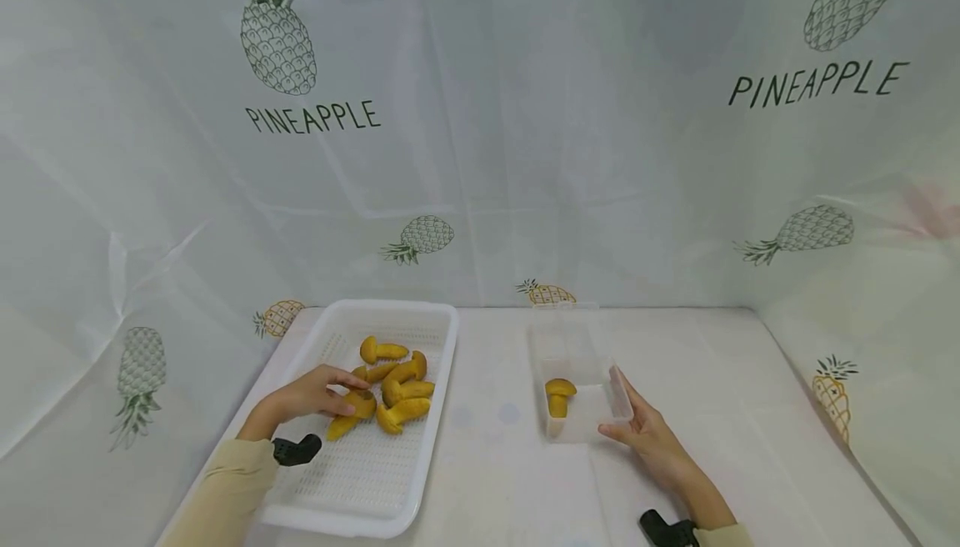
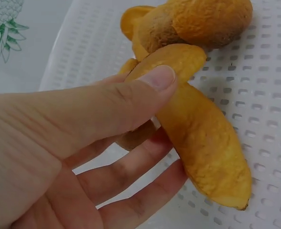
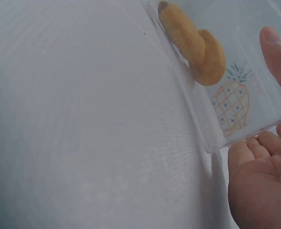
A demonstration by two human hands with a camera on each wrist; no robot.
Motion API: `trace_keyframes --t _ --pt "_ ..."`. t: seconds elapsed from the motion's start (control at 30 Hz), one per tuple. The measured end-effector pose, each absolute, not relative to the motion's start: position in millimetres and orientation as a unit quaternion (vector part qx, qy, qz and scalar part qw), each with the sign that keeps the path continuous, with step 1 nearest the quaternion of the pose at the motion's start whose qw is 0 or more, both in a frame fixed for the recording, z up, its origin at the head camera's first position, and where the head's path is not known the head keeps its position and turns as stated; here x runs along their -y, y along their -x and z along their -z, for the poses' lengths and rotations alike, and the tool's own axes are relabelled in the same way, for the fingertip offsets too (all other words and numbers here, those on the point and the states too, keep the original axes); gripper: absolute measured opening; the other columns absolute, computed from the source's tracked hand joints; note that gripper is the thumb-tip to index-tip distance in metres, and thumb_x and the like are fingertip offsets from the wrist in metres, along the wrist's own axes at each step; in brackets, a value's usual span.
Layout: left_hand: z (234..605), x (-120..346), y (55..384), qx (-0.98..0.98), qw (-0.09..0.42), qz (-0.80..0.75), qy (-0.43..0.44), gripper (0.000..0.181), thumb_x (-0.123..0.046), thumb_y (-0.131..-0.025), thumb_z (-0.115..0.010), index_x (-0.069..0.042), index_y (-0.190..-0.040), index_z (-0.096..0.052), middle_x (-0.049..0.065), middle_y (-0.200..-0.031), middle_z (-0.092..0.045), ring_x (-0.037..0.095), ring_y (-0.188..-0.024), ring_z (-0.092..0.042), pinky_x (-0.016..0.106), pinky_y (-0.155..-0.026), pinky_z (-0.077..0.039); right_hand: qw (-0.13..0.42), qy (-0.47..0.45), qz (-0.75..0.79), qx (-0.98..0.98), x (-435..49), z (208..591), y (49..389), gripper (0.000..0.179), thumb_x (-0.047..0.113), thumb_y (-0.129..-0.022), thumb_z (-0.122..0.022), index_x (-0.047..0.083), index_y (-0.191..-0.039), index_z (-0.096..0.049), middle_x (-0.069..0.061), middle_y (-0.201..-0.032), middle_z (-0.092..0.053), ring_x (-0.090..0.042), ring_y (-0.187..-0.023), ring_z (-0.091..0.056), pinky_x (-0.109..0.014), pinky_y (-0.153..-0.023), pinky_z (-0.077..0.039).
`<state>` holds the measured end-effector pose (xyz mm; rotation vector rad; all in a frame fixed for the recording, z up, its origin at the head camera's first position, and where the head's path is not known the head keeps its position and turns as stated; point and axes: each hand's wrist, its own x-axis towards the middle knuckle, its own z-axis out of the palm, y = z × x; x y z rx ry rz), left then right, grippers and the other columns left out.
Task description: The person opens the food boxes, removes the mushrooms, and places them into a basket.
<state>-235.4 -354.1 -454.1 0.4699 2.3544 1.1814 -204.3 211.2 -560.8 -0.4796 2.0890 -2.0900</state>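
Observation:
My left hand (image 1: 306, 395) pinches a yellow mushroom (image 2: 209, 143) between thumb and fingers, just over the perforated floor of a white plastic basket (image 1: 356, 480). The thumb lies across its cap, and the stem points down to the right in the left wrist view. Beside it in the basket lie several more yellow mushrooms (image 1: 405, 409). On the right, my right hand (image 1: 654, 440) grips the right side of a clear plastic box (image 1: 596, 405), thumb at the near rim. One yellow mushroom (image 3: 193, 45) lies inside that box.
The box's clear lid (image 1: 562, 334) stands open at its far side. Both containers sit on a white-covered table (image 1: 495, 480). A pale curtain (image 1: 600, 155) with pineapple prints hangs behind and along the sides.

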Motion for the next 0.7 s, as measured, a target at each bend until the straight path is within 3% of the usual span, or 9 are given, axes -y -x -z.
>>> trace_keyframes --t 0.17,0.33,0.53,0.7 --pt "452 350 231 -0.856 0.238 -0.430 -0.159 0.047 -0.008 -0.093 -0.071 0.014 -0.131 -0.056 0.032 -0.132 -0.054 0.038 -0.109 -0.062 0.049 -0.082 -0.058 0.078 0.148 0.698 -0.697 -211 560 203 0.098 0.000 -0.091 -0.070 0.018 -0.162 -0.004 -0.012 -0.165 0.005 -0.040 -0.148 -0.007 -0.012 -0.103 -0.032" --pt "453 353 229 -0.852 0.236 -0.435 -0.169 0.046 -0.009 -0.094 -0.070 0.013 -0.132 -0.055 0.032 -0.133 -0.054 0.045 -0.115 -0.058 0.050 -0.084 -0.057 0.080 0.146 0.697 -0.698 -210 560 201 0.098 0.000 -0.091 -0.069 0.018 -0.162 -0.004 -0.011 -0.166 0.004 -0.038 -0.148 -0.008 -0.012 -0.102 -0.031" --pt "446 358 235 -0.869 0.200 -0.395 -0.223 0.044 -0.011 -0.095 -0.069 0.013 -0.130 -0.058 0.030 -0.128 -0.059 0.048 -0.118 -0.054 0.051 -0.093 -0.051 0.078 0.149 0.693 -0.701 -211 559 202 0.097 0.000 -0.091 -0.069 0.018 -0.162 -0.005 -0.012 -0.166 0.002 -0.039 -0.148 -0.011 -0.013 -0.103 -0.031" --pt "428 355 239 -0.865 0.211 -0.391 -0.232 0.045 -0.011 -0.095 -0.069 0.015 -0.130 -0.056 0.031 -0.126 -0.059 0.052 -0.118 -0.053 0.055 -0.096 -0.048 0.076 0.145 0.685 -0.710 -211 559 203 0.097 0.002 -0.091 -0.070 0.019 -0.162 -0.006 -0.014 -0.165 0.002 -0.040 -0.148 -0.009 -0.010 -0.102 -0.029"
